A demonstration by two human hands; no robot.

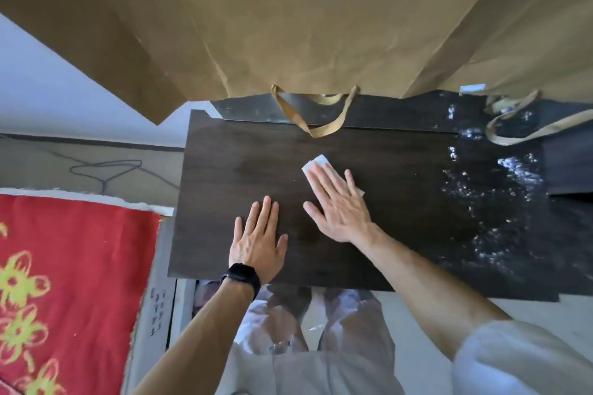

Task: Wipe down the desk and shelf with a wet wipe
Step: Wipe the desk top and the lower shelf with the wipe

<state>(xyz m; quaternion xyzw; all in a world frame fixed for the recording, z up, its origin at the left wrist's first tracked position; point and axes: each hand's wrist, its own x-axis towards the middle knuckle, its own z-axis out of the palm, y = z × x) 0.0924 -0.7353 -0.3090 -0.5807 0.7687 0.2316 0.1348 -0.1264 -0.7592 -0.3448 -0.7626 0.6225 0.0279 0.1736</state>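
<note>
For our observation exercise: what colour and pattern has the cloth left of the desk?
The cloth is red with yellow-green floral motifs, shown in the head view.

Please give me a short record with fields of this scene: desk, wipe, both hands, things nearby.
desk: dark wood, shiny patches at right
wet wipe: white, flat on the desk
right hand: fingers straight, pressing the wet wipe
left hand: flat on desk, black watch on wrist
nearby: brown paper bags above, red blanket at left
</note>
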